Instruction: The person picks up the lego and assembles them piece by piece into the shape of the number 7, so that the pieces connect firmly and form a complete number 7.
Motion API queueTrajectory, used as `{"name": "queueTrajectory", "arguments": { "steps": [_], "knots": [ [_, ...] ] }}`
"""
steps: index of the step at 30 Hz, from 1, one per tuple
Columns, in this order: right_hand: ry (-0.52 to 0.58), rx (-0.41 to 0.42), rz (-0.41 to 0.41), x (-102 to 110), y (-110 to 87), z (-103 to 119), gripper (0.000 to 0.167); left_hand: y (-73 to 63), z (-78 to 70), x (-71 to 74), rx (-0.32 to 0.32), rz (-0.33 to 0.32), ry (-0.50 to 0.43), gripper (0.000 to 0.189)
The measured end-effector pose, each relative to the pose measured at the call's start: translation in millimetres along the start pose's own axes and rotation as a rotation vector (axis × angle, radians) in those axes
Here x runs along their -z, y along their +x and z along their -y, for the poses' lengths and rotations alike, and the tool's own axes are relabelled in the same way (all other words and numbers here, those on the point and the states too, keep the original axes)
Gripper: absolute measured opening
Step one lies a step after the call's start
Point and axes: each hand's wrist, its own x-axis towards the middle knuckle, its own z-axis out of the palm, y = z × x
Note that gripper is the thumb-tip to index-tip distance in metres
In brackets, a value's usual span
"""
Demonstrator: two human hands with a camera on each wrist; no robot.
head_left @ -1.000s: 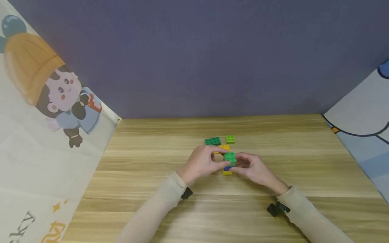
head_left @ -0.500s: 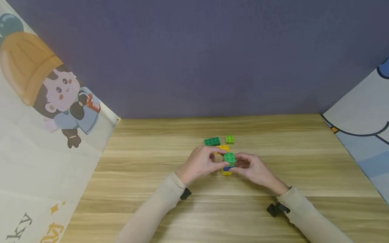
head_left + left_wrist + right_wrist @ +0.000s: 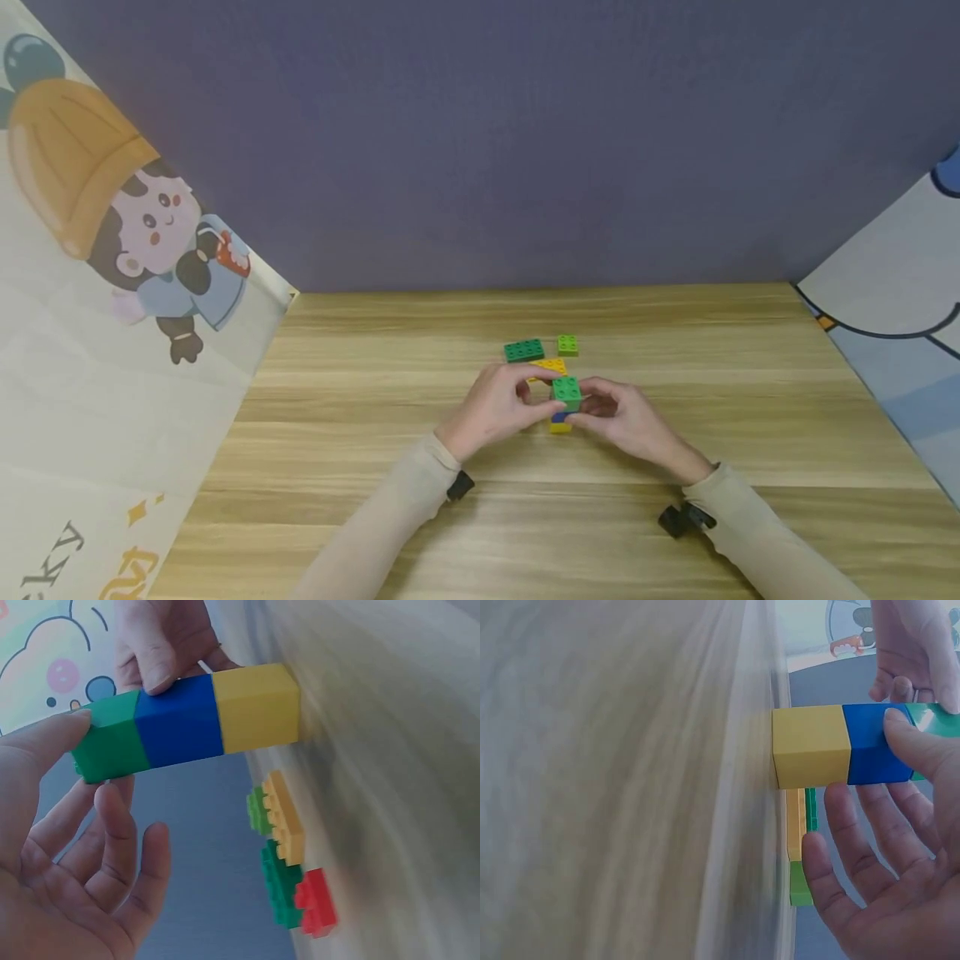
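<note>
A tower of three toy building bricks stands upright on the table between the hands: a yellow brick (image 3: 257,709) at the bottom, a blue brick (image 3: 180,720) in the middle, a green brick (image 3: 566,392) on top. My left hand (image 3: 498,406) pinches the green brick between thumb and fingers. From the other side, my right hand (image 3: 633,422) grips the blue brick, its thumb (image 3: 911,742) pressed on the near face. In the head view the fingers cover much of the blue brick. The right wrist view cuts off part of the green one.
Behind the tower lie a flat dark green brick (image 3: 523,350), a small lime brick (image 3: 567,345) and an orange-yellow brick (image 3: 551,366). A red brick (image 3: 318,902) shows in the left wrist view; the left hand hides it from the head view. A dark panel (image 3: 540,167) rises behind the table.
</note>
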Motion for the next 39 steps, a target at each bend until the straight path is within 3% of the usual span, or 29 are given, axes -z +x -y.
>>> {"name": "queueTrajectory", "arguments": {
  "steps": [9,16,27,34,39],
  "knots": [
    [-0.023,0.058,0.001,2.2,-0.8,-2.7,0.036,1.3,5.2,-5.3,0.018,0.0,-0.012,0.042],
    [-0.112,0.117,-0.006,15.1,4.3,-2.0,0.038,7.6,5.2,-9.1,0.027,-0.011,0.005,0.041],
    [-0.076,0.233,-0.083,28.6,12.0,3.6,0.039,9.0,1.5,-16.5,0.072,-0.027,0.054,0.041],
    [-0.052,0.235,-0.089,26.1,10.8,10.3,0.041,4.9,4.0,-19.2,0.062,-0.004,0.082,0.042],
    [-0.035,0.186,-0.077,22.7,7.6,9.9,0.04,2.0,5.7,-21.5,0.063,0.012,0.108,0.044]
  ]
}}
